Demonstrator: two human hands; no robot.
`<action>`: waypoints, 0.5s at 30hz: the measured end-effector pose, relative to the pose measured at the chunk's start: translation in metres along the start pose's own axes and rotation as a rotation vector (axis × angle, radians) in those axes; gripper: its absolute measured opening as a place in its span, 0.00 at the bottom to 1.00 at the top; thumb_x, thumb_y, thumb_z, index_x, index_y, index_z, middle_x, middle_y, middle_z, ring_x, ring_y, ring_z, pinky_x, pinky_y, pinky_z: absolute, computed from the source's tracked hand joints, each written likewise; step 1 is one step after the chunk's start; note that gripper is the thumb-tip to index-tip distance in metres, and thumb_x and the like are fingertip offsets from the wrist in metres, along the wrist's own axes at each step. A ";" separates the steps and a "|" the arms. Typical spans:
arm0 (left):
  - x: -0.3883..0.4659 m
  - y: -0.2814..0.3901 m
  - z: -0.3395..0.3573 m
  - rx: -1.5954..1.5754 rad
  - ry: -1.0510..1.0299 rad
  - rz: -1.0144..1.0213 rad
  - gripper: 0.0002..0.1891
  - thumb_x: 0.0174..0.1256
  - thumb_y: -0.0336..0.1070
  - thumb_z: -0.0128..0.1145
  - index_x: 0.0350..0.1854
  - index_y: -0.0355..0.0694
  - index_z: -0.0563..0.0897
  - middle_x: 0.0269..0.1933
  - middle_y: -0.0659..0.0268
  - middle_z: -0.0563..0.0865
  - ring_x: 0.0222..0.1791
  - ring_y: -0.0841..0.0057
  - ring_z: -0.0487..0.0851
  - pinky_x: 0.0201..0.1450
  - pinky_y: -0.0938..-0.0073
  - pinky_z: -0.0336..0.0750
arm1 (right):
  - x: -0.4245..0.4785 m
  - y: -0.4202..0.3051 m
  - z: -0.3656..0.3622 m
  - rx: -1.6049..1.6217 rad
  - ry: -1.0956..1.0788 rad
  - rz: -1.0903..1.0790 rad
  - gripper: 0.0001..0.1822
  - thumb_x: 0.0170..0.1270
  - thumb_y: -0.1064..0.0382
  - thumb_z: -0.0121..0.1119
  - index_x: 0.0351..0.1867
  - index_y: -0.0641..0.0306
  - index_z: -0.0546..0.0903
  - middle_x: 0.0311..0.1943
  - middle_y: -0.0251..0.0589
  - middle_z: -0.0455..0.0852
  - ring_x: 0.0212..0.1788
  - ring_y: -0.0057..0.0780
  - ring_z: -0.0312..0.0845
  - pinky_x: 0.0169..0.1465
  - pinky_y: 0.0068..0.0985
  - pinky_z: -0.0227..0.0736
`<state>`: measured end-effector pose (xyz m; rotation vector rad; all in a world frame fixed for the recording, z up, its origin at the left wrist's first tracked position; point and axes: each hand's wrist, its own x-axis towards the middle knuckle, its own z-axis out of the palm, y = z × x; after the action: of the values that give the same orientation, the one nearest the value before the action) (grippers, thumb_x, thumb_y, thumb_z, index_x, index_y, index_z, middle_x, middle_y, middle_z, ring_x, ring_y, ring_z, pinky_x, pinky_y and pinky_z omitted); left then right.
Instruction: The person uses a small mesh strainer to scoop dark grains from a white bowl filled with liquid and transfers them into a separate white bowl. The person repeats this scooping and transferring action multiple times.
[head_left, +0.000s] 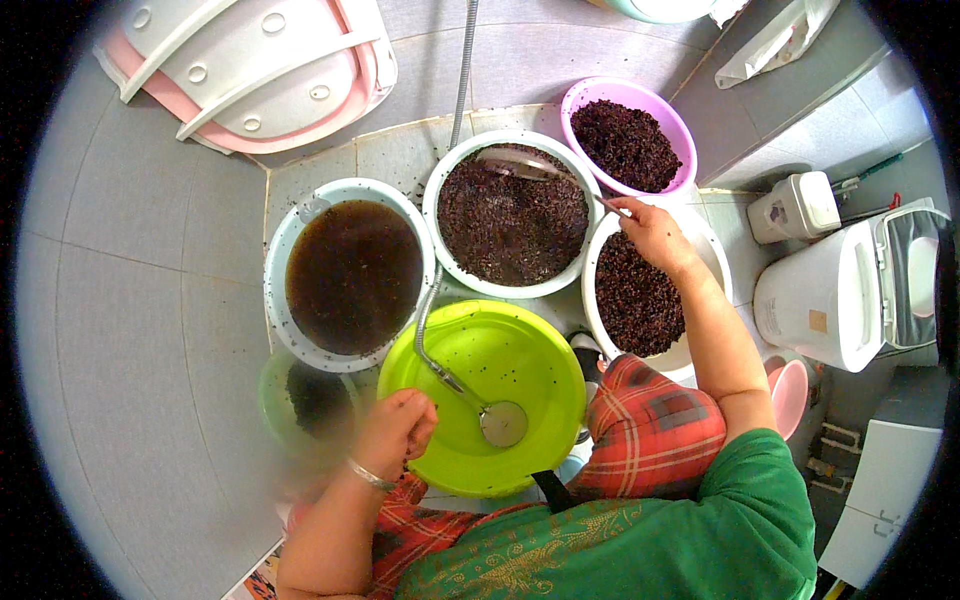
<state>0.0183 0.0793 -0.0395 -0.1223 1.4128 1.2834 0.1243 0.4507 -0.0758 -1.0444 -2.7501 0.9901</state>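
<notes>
My right hand grips the thin handle of a strainer or ladle. Its blurred round head lies over the dark, wet berry-like grains in the middle white basin. Under my right forearm stands another white basin with similar dark grains. My left hand, a bracelet at its wrist, is curled at the left rim of a lime-green basin; nothing shows in its fingers. A shower head on a metal hose rests inside that basin, among scattered dark bits.
A pale blue basin of brown liquid stands left. Below it, a blurred green container holds dark matter. A purple basin of grains is at the back. A folded pink-and-white tub leans left; white bins stand right.
</notes>
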 end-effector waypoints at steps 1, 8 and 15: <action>0.000 0.000 -0.001 0.000 0.000 0.001 0.12 0.58 0.39 0.45 0.20 0.39 0.70 0.12 0.72 0.65 0.09 0.86 0.58 0.11 0.85 0.49 | 0.001 -0.001 -0.001 0.016 0.036 0.004 0.15 0.55 0.63 0.47 0.46 0.56 0.73 0.31 0.51 0.79 0.36 0.45 0.75 0.41 0.33 0.68; -0.001 -0.001 -0.003 0.004 -0.009 0.010 0.12 0.58 0.40 0.45 0.20 0.40 0.70 0.12 0.72 0.65 0.09 0.86 0.58 0.11 0.85 0.50 | -0.006 0.051 0.026 -0.217 0.087 0.072 0.14 0.56 0.65 0.45 0.45 0.62 0.69 0.35 0.54 0.77 0.39 0.50 0.72 0.43 0.36 0.66; -0.001 0.004 0.003 0.020 0.011 0.002 0.12 0.58 0.40 0.44 0.20 0.40 0.70 0.12 0.72 0.65 0.09 0.86 0.57 0.11 0.85 0.50 | -0.029 0.027 0.037 -0.075 -0.255 0.113 0.17 0.52 0.68 0.43 0.46 0.66 0.67 0.31 0.49 0.78 0.34 0.40 0.75 0.40 0.31 0.67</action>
<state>0.0174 0.0824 -0.0358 -0.1148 1.4352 1.2711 0.1533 0.4286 -0.1159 -1.1719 -2.9807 1.1148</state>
